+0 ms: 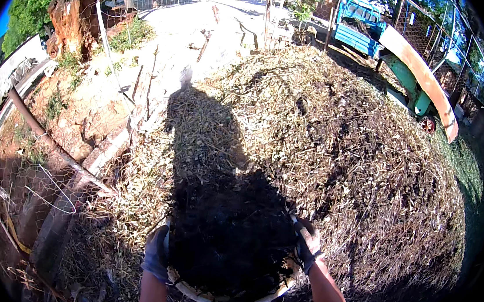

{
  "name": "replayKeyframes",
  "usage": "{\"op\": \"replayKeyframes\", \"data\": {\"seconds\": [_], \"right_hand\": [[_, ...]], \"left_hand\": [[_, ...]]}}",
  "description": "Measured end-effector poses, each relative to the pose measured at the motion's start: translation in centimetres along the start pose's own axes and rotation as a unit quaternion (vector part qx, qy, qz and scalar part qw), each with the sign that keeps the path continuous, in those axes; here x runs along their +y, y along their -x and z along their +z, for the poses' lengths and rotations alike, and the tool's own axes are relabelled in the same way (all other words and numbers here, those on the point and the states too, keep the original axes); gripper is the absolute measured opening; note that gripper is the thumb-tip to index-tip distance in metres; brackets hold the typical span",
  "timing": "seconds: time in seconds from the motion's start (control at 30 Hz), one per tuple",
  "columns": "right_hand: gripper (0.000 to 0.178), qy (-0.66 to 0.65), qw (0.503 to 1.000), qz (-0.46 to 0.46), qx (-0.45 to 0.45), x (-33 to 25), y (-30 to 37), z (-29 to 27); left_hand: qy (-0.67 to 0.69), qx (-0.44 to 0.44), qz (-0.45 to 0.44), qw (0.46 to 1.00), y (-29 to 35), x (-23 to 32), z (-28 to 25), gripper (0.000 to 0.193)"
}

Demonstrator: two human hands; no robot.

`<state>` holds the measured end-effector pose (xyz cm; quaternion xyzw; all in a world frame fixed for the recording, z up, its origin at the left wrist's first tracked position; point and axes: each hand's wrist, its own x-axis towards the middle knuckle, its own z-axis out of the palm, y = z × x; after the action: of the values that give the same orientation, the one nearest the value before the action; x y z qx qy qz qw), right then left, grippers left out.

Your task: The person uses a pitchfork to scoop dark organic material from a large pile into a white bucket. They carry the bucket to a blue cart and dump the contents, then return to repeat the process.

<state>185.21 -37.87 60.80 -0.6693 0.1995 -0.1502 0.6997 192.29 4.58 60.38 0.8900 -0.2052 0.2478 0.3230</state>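
Note:
A round pale basin [204, 296] heaped with dark plant litter sits low in the view, in my own shadow. My left hand [157, 253], in a grey glove, grips its left rim. My right hand [306, 243], in a dark glove, grips the right rim. The basin is held against the near side of a big mound of chopped dry straw and mulch [342, 137] that fills the middle and right of the view.
On the left run wire mesh [51, 191], a dark pipe [40, 131], planks and bare earth with a tree stump [74, 12]. Behind the mound stand a blue truck [356, 25], a green and orange machine [429, 81] and a mesh fence.

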Motion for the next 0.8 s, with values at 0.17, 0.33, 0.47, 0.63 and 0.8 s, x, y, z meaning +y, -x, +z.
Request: {"op": "replayKeyframes", "data": {"seconds": [0.17, 0.33, 0.47, 0.63, 0.8], "right_hand": [[0.033, 0.243, 0.935, -0.26, -0.002, -11.4, -15.9, 0.3], [0.031, 0.248, 0.922, -0.295, 0.05, -19.7, -33.3, 0.3], [0.034, 0.147, 0.966, -0.196, 0.081, -24.9, -49.2, -1.0], [0.039, 0.003, 0.993, -0.07, 0.092, -34.8, -63.1, -3.0], [0.034, -0.091, 0.985, 0.01, 0.148, -49.5, -72.7, -8.2]], "left_hand": [[-0.002, -0.001, 0.048, 0.999, -22.3, 0.9, 3.0, 0.039], [0.348, -0.093, -0.15, 0.921, -45.0, 3.6, 9.8, 0.033], [0.464, -0.083, -0.296, 0.831, -62.7, 6.9, 17.9, 0.035], [0.517, -0.107, -0.365, 0.767, -79.6, 5.3, 27.9, 0.034], [0.213, -0.128, 0.078, 0.965, -96.9, 16.7, 31.5, 0.022]]}}
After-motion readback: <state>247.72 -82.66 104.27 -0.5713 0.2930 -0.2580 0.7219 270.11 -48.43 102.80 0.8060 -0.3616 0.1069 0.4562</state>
